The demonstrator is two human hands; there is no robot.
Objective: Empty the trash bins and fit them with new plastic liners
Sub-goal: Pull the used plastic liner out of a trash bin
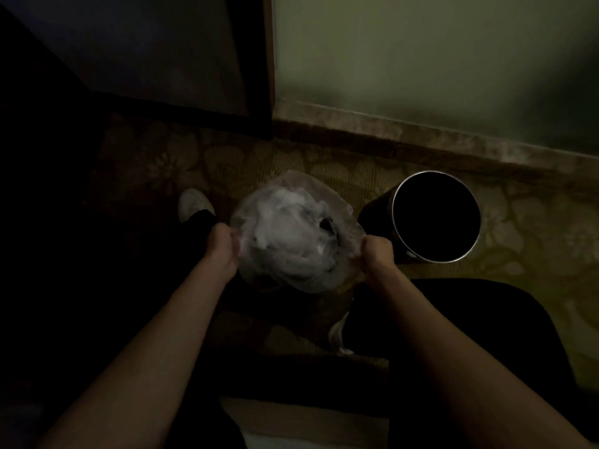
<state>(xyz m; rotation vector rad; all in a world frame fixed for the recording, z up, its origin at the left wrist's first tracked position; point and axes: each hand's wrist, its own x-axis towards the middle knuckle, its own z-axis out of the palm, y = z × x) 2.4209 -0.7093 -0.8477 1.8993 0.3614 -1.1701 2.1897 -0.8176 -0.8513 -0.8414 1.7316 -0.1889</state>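
A clear plastic trash bag (293,234) full of white crumpled waste hangs in front of me, above the carpet. My left hand (222,243) grips its left edge and my right hand (376,252) grips its right edge, holding the mouth spread between them. To the right stands a round dark trash bin (436,217) with a metal rim, upright, its inside black with no liner visible.
The floor is a patterned carpet (324,163). A pale wall with a baseboard (405,131) runs behind the bin. Dark furniture (146,59) fills the upper left. My white shoe (194,202) stands left of the bag; my dark trouser leg (453,319) is at the lower right.
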